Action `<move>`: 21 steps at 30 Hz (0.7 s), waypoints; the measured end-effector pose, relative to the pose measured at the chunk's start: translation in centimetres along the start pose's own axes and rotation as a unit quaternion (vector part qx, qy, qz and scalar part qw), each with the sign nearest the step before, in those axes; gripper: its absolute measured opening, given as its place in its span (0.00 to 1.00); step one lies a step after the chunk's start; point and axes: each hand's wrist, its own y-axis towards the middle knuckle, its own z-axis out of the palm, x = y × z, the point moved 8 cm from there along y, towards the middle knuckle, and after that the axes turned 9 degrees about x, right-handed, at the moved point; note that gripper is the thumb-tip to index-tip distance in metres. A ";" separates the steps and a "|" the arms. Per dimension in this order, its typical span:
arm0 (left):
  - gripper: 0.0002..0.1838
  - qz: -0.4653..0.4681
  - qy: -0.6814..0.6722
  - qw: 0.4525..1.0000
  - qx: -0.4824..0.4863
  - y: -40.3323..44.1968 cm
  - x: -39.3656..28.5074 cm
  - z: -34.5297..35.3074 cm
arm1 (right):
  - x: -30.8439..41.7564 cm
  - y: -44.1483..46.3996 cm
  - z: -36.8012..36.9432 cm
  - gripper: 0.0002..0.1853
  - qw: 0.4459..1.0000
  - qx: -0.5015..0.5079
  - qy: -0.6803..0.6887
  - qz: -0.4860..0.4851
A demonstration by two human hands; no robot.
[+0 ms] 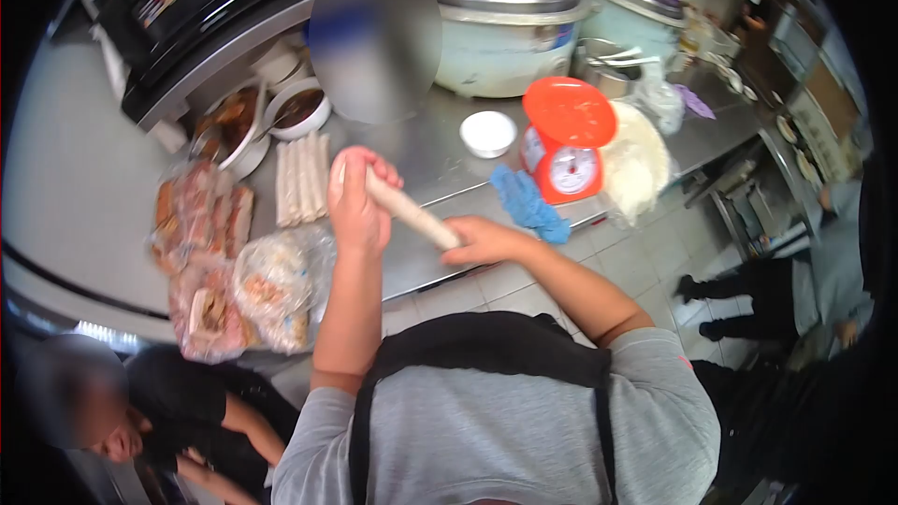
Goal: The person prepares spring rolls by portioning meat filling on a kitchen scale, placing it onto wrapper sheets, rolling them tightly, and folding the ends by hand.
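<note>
A long pale roll slants down to the right between my two hands, above the front part of the steel counter. My left hand is closed around its upper end. At the lower end, the fingers of my right hand close on the tip. Several similar pale rolls lie side by side on the counter, just left of my left hand. A clear plastic bag with pale food rests below them.
Packs of browned food lie at left, near bowls of dark sauce. A white bowl, blue cloth, red scale and bag of white powder stand right. Large lidded cookers are behind. People flank me.
</note>
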 end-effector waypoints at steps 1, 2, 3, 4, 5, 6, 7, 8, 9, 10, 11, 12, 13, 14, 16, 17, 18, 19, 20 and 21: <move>0.12 0.011 -0.023 1.000 -0.015 0.0 -0.5 -1.1 | -0.4 -0.8 -0.8 0.21 0.997 0.018 -0.006 0.079; 0.11 0.004 -0.067 0.998 -0.022 -0.1 -0.5 -2.2 | 0.0 -1.3 -1.9 0.20 0.997 0.015 -0.043 0.065; 0.11 -0.001 -0.114 0.993 -0.025 -0.1 -0.3 -3.3 | 0.1 -1.6 -3.1 0.19 0.995 0.008 -0.083 0.052; 0.11 -0.007 -0.164 0.986 -0.024 -0.3 -0.1 -4.0 | 0.1 -2.1 -4.5 0.18 0.999 -0.026 -0.012 0.023; 0.11 -0.019 -0.205 0.979 -0.006 -0.6 0.0 -4.1 | 0.0 -2.7 -5.9 0.18 0.996 -0.065 0.059 -0.003; 0.11 -0.031 -0.247 0.968 0.016 -0.9 0.1 -3.9 | 1.1 -3.2 -7.4 0.18 0.993 -0.089 0.074 0.008; 0.11 -0.044 -0.289 0.956 0.039 -1.2 0.2 -3.8 | 2.7 -3.9 -8.9 0.18 0.989 -0.115 0.087 0.019; 0.18 -0.053 -0.337 0.934 0.108 -1.7 0.9 -4.4 | 3.6 -4.3 -10.2 0.18 0.985 -0.136 0.103 0.006; 0.23 -0.081 -0.342 0.926 0.141 -2.4 1.1 -3.9 | 4.2 -4.7 -11.4 0.18 0.980 -0.157 0.119 -0.008; 0.29 -0.108 -0.346 0.916 0.173 -3.3 1.3 -3.2 | 4.9 -5.0 -12.4 0.18 0.974 -0.178 0.136 -0.022; 0.36 -0.136 -0.348 0.905 0.205 -4.2 1.5 -2.6 | 5.7 -5.0 -12.9 0.18 0.972 -0.176 0.152 -0.023; 0.44 -0.177 -0.341 0.896 0.222 -5.0 3.0 -3.1 | 6.3 -5.0 -13.2 0.17 0.970 -0.172 0.168 -0.023; 0.53 -0.217 -0.333 0.887 0.236 -5.6 4.4 -3.2 | 7.1 -5.1 -13.3 0.17 0.968 -0.167 0.186 -0.022; 0.55 -0.245 -0.313 0.879 0.264 -6.2 6.2 -2.9 | 8.6 -4.7 -13.0 0.17 0.974 -0.167 0.149 -0.025; 0.52 -0.345 -0.190 0.871 0.292 -6.7 8.0 0.0 | 10.0 -3.5 -11.8 0.17 0.983 -0.150 0.093 -0.044; 0.48 -0.334 -0.116 0.892 0.282 -6.0 8.4 1.0 | 10.7 -2.8 -11.1 0.17 0.987 -0.139 0.065 -0.053; 0.44 -0.322 -0.042 0.907 0.270 -5.2 8.9 1.6 | 11.5 -2.3 -10.0 0.18 0.988 -0.128 0.060 -0.069; 0.40 -0.309 0.031 0.916 0.255 -4.5 9.2 2.1 | 11.9 -1.9 -9.2 0.18 0.988 -0.136 0.027 -0.072; 0.35 -0.272 0.049 0.938 0.211 -3.5 8.9 2.6 | 12.1 -1.6 -8.5 0.19 0.987 -0.144 -0.007 -0.075; 0.30 -0.234 0.067 0.955 0.167 -2.5 8.5 2.8 | 12.1 -1.5 -8.0 0.20 0.984 -0.154 -0.040 -0.079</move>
